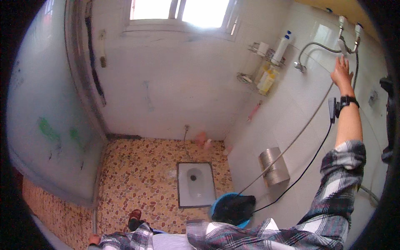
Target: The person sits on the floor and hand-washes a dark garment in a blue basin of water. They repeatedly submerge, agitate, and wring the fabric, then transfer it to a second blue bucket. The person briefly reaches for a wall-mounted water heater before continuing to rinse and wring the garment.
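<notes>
My right hand [342, 75] is raised along the tiled wall, its fingers spread and the tips at the lever of a wall-mounted mixer tap [342, 47]. Whether the fingertips touch the lever is hard to tell. From beside this hand, a grey hose [290, 147] slants down into a blue tub [245, 223]. Something dark [234, 207], perhaps cloth or water, fills the tub. Low at the left, my left hand [94, 239] shows only in part beside a plaid sleeve; its fingers cannot be made out.
A white squat toilet [187, 200] is set in the pebble-patterned floor [137, 178]. Wire corner shelves [245, 78] hold bottles. A metal paper holder [271, 160] and a shower head [299, 66] are on the right wall. A frosted panel [56, 103] stands left. A black cable [307, 172] hangs from my right wrist.
</notes>
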Demonstrator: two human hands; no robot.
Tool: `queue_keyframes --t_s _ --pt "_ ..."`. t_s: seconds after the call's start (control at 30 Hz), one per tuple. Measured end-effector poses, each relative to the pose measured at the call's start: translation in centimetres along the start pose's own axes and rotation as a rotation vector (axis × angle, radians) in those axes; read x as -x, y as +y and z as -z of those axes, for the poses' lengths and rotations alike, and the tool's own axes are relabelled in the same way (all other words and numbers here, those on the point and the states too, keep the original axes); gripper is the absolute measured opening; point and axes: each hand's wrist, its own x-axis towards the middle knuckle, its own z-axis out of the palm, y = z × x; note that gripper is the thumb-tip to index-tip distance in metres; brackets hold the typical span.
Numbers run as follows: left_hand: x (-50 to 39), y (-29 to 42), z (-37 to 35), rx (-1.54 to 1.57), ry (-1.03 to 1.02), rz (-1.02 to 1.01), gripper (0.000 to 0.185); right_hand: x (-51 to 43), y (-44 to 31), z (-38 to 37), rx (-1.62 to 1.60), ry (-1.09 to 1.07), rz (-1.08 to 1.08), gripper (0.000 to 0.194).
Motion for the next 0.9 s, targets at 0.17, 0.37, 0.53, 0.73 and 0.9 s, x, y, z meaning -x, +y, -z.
queue_keyframes --t_s 0.17,0.37,0.53,0.73,0.9 --pt "-5.8 0.7 -3.2 -0.032 -0.307 -0.064 0.028 10.3 -7.5 -7.6 -0.482 0.041 0.533 0.058" --pt "-20.6 2.7 -7.3 0.400 -0.535 -0.082 0.035 41.6 -13.9 -11.7 -1.105 -0.607 0.642 0.051" --pt "-29.6 7.3 -9.5 0.662 -0.571 -0.181 0.037 63.6 -11.7 -1.4 -0.889 -1.470 -0.163 0.054" --pt "-31.8 6.5 -9.2 0.478 -0.872 -0.009 0.036 69.1 -11.2 10.2 -1.019 -1.503 -0.294 0.047" --pt "-33.2 1.3 -11.2 0.733 -0.936 0.156 0.036 68.7 -13.8 13.9 -1.060 -1.364 -0.403 0.046"
